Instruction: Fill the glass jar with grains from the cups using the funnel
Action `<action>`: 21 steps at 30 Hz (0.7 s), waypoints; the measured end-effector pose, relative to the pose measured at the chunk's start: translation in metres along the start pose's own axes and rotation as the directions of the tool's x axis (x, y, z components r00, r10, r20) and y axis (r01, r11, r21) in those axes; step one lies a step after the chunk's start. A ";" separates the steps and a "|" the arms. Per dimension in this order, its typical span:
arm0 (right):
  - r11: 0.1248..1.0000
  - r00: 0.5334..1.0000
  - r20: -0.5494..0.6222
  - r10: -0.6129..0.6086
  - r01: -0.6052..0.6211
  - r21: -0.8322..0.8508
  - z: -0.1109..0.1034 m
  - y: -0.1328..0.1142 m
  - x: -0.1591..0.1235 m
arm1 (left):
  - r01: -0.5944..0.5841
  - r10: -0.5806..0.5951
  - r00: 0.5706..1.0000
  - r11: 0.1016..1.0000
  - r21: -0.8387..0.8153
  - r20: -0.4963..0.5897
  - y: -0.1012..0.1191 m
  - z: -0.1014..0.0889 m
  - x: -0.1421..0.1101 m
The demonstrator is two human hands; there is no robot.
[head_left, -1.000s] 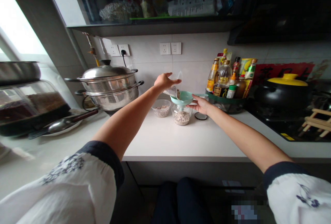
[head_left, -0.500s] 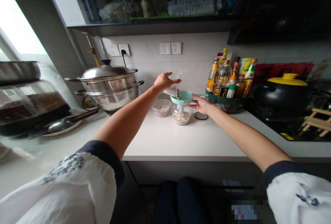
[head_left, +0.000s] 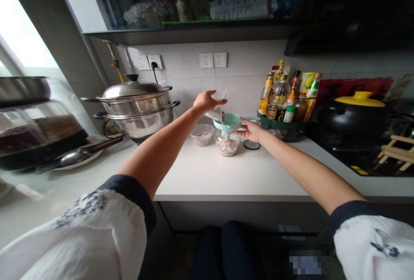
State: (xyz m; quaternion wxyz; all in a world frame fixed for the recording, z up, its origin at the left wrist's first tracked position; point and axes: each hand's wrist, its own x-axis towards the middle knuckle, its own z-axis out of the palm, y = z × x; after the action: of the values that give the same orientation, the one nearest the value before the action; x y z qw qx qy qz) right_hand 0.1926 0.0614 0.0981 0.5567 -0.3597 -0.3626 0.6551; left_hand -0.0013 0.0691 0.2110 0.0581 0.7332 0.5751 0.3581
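Note:
My left hand (head_left: 207,101) is closed around a clear plastic cup (head_left: 214,114), tipped so its mouth, with flaky grain inside, points into a mint-green funnel (head_left: 230,121). At the funnel's right side, my right hand (head_left: 251,130) grips the rim with thumb and fingers. The funnel's spout points down into a clear jar (head_left: 227,146) partly filled with pale, flaky grain. Left of the jar stands a clear plastic bowl (head_left: 202,137) with more of the same grain. A round dark-rimmed lid (head_left: 251,145) lies on the counter, below my right hand.
A lidded steel steamer pot (head_left: 137,109) stands to the left, near a ladle (head_left: 79,155) on a plate. Sauce bottles crowd a round tray (head_left: 284,130) at right. Beyond it, a black pot with a yellow lid (head_left: 359,99) sits on the stove. A cabinet (head_left: 194,34) overhangs the counter.

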 end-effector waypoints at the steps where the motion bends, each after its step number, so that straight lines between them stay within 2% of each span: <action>1: 1.000 1.000 -0.002 0.002 -0.002 0.003 0.000 0.000 0.000 | 0.001 -0.001 1.000 1.000 -0.001 0.002 0.000 0.000 0.000; 21: 1.000 1.000 -0.003 0.000 0.000 0.015 -0.001 0.001 0.002 | 0.009 -0.009 1.000 1.000 0.011 0.008 0.000 0.000 0.001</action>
State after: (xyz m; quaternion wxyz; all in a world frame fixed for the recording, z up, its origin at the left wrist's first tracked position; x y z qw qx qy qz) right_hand 0.1926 0.0634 0.0962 0.5601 -0.3565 -0.3570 0.6571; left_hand -0.0013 0.0693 0.2117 0.0582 0.7324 0.5801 0.3517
